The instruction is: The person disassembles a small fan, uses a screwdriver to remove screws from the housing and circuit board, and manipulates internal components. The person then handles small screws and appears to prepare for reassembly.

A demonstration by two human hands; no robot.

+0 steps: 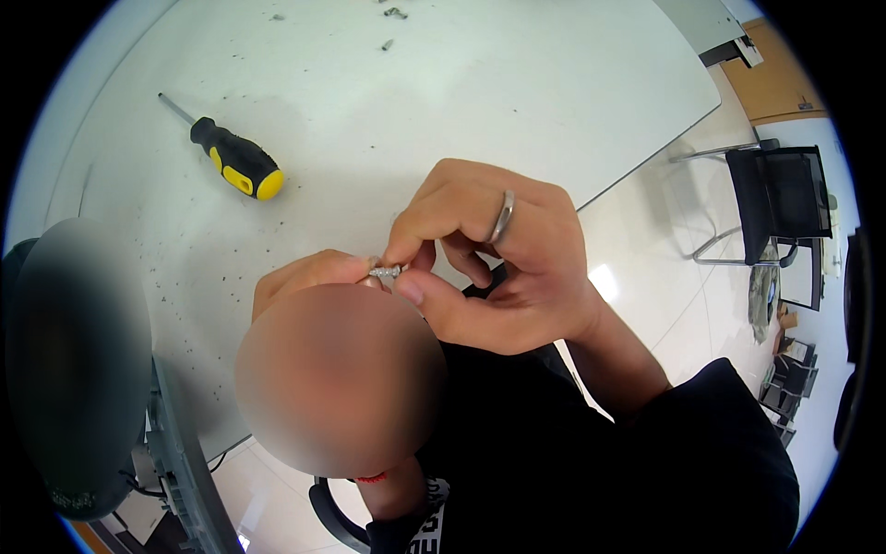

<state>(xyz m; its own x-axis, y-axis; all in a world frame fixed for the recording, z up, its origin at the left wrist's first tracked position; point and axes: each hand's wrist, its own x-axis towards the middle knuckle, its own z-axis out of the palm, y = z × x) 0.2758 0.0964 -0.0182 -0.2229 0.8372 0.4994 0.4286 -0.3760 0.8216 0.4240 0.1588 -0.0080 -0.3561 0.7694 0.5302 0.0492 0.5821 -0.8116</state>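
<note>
My left hand (pixel 309 273) and my right hand (pixel 517 249) meet above the near part of the table. Between their fingertips is a small silvery screw (pixel 384 272) with ridges along it. My left fingers pinch one end, while the thumb and forefinger of my right hand close on the other. Most of my left hand lies under a blurred oval patch. A ring (pixel 503 217) sits on a finger of my right hand. To the left, beyond my hands, a black and yellow screwdriver (pixel 235 162) lies on the white table (pixel 572 102).
Small dark bits (pixel 395 13) are scattered over the tabletop, including a grey piece (pixel 388 44) at the far side. The table's edge runs along the right, above a tiled floor. A black chair (pixel 775 189) stands there. A blurred dark shape (pixel 78 369) fills the left.
</note>
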